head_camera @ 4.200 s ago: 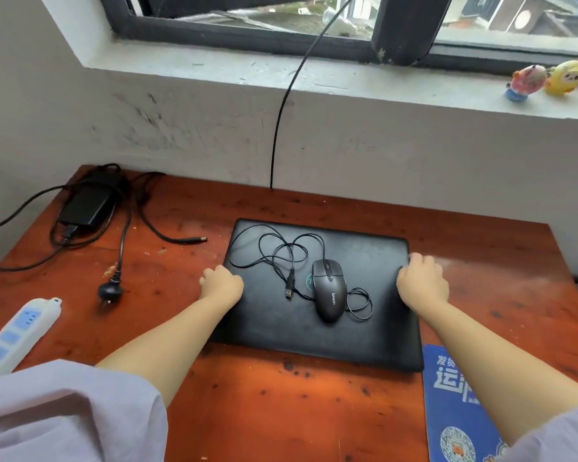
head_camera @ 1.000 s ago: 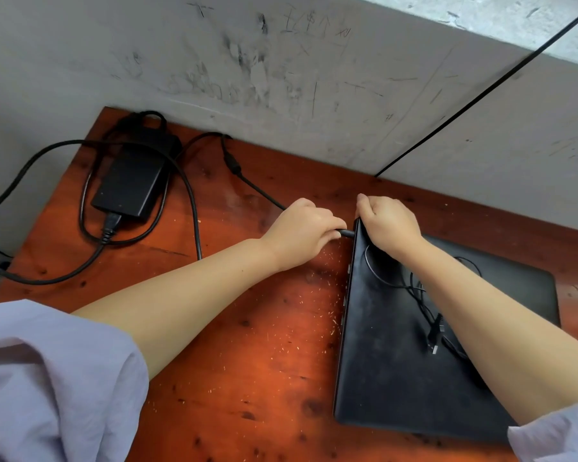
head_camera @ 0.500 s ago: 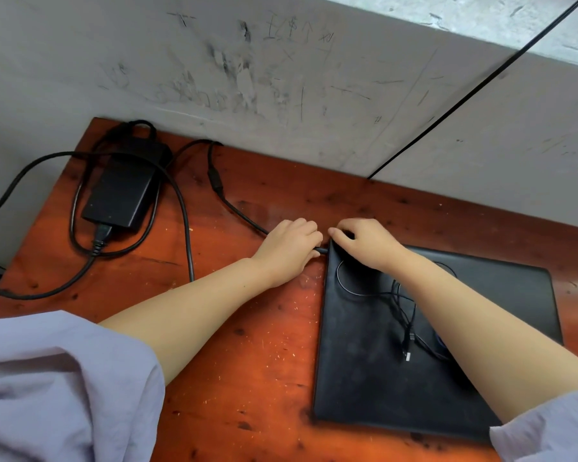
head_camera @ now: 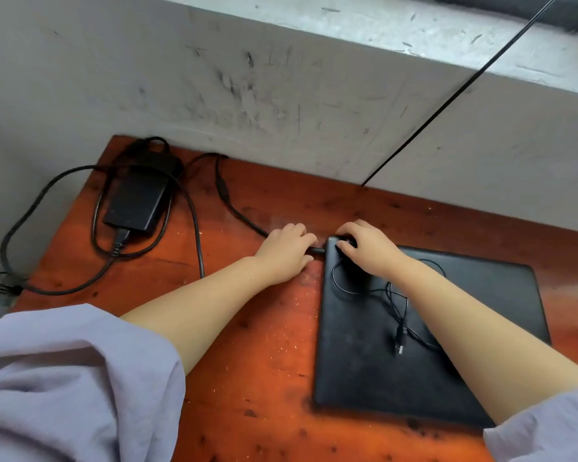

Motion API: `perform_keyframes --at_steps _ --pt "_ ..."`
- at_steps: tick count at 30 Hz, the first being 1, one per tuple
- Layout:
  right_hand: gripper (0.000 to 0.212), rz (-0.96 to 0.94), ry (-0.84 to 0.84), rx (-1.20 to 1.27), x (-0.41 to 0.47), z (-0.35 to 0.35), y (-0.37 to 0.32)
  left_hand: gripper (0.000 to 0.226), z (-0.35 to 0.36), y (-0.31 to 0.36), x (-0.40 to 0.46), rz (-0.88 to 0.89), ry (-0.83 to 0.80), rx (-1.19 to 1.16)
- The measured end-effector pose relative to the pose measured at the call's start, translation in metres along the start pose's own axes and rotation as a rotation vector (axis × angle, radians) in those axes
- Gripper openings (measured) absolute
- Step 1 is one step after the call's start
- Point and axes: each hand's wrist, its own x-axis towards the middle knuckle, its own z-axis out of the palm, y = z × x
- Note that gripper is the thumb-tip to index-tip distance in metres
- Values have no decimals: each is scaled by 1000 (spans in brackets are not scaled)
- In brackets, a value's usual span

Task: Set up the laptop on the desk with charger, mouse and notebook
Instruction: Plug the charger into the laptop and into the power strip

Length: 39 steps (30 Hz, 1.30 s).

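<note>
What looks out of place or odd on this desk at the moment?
A thin cable with a loose USB plug lies coiled on the closed laptop lid. Pale crumbs or shavings are scattered on the desk beside the laptop. The wall behind is scuffed.

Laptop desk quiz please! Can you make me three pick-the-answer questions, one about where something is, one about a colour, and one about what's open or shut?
1. Where is the charger brick?
A. on the laptop lid
B. at the desk's far left corner
C. on the window ledge

2. What colour is the desk?
A. white
B. green
C. reddish-brown

3. How is the laptop?
A. lid shut
B. lid open
C. standing on its edge

Answers:
1. B, the brick lies among looped cables near the wall, left of both hands.
2. C, the bare wood shows reddish-brown.
3. A, the lid lies flat with the mouse cable on top, while the left hand holds the charger plug at its corner and the right hand rests on it.
</note>
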Motion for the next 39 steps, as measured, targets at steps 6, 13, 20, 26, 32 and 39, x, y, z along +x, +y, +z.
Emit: perform_keyframes --at_steps 6,13,20,26,32,39 --pt "24 -102 157 -35 -16 0 -38 37 -9 1 -81 -55 171 -54" --pt "20 -344 -37 -9 -27 63 -140 27 2 -22 -191 -293 442 -110" --pt "49 -43 -242 126 -44 123 -202 39 33 -68 -291 -638 533 54" --pt "31 117 -253 275 -42 130 -227 71 69 -105 -332 -792 326 -5" --pt "8 -16 -355 717 -57 123 -269 73 77 -111 -331 -762 380 3" --pt "6 -230 -416 529 -55 126 -309 66 78 -112 -331 -753 414 -28"
